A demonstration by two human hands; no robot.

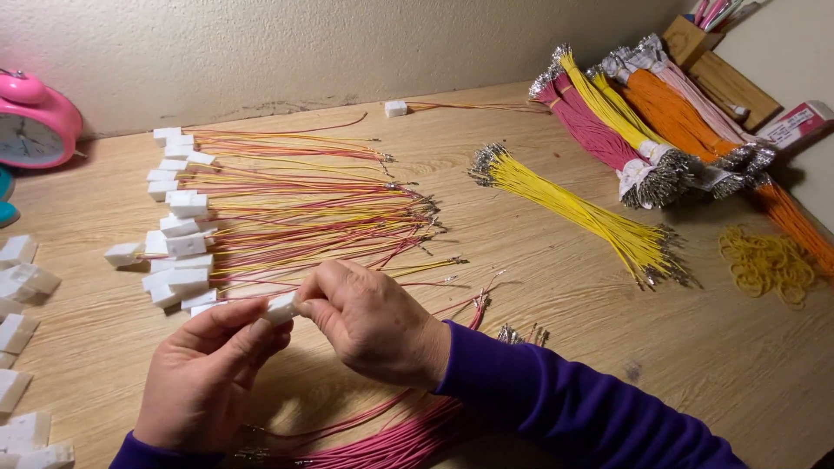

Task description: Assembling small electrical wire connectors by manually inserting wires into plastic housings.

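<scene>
My left hand (204, 373) and my right hand (369, 321) meet over the wooden table (556, 287), both pinching one small white plastic connector (280, 307) between fingertips. Thin wires seem to run from it under my right hand. Just beyond lies a row of finished white connectors (178, 239) with red and yellow wires (321, 221) fanning right. A bundle of pink wires (391, 439) lies under my right forearm, which wears a purple sleeve.
Loose empty white connectors (22, 287) sit along the left edge. A loose yellow wire bundle (582, 208) lies mid-right; tied pink, yellow and orange bundles (643, 113) and yellow rubber bands (769, 260) at far right. A pink alarm clock (35, 122) stands far left.
</scene>
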